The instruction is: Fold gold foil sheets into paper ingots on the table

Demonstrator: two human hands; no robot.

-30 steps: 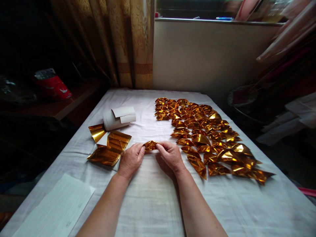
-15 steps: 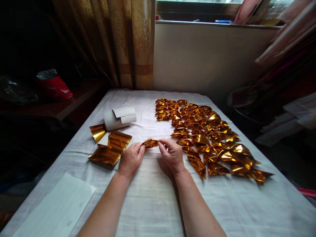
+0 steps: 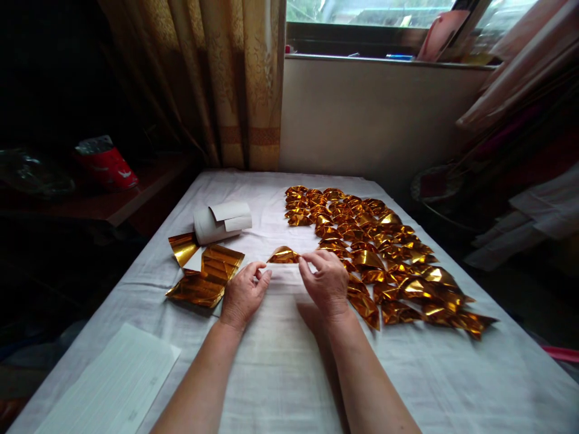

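Note:
My right hand [image 3: 326, 282] pinches a small folded gold foil piece [image 3: 283, 256] by its right end and holds it just above the white cloth. Just left of it, my left hand [image 3: 244, 292] has its fingers loosely curled and apart, holding nothing. To the right, several folded gold foil pieces [image 3: 384, 259] lie in rows on the cloth. A stack of flat gold foil sheets [image 3: 203, 280] lies to the left of my left hand.
A white paper roll [image 3: 221, 221] lies behind the foil sheets. A white lined sheet [image 3: 113, 386] rests at the near left edge of the table [image 3: 280, 374]. Curtain and wall stand behind; a red object [image 3: 106, 169] sits on a dark side shelf.
My left hand let go of the folded piece and drew back slightly. My right hand now holds the piece alone and has lifted it a little.

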